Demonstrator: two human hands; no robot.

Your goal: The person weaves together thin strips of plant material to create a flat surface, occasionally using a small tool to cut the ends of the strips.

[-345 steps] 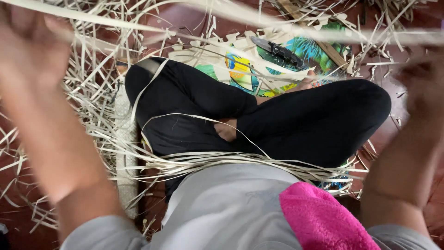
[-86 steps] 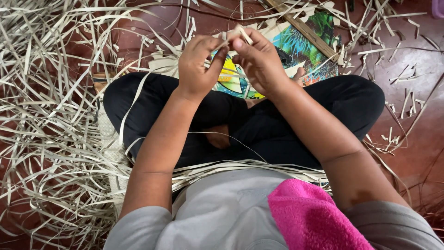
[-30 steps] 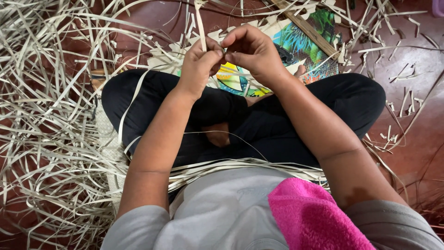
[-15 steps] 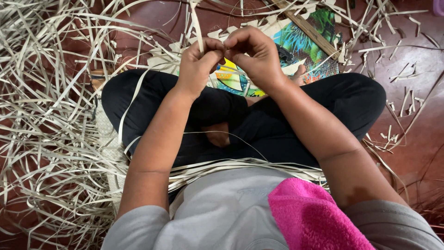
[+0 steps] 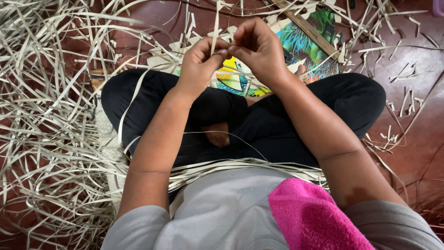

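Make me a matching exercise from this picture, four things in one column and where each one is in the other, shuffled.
Things:
1. strip
2. pink cloth
3. colourful mat
4. strip heap

Places:
A. on the person's own left
B. pinched between left hand and right hand
C. under the legs, ahead
D. at the chest, bottom of view

Pairs: 1-B, 2-D, 3-C, 4-A

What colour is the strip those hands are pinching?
Pale straw-beige, plain; the strip shows best in the head view, between left hand and right hand.
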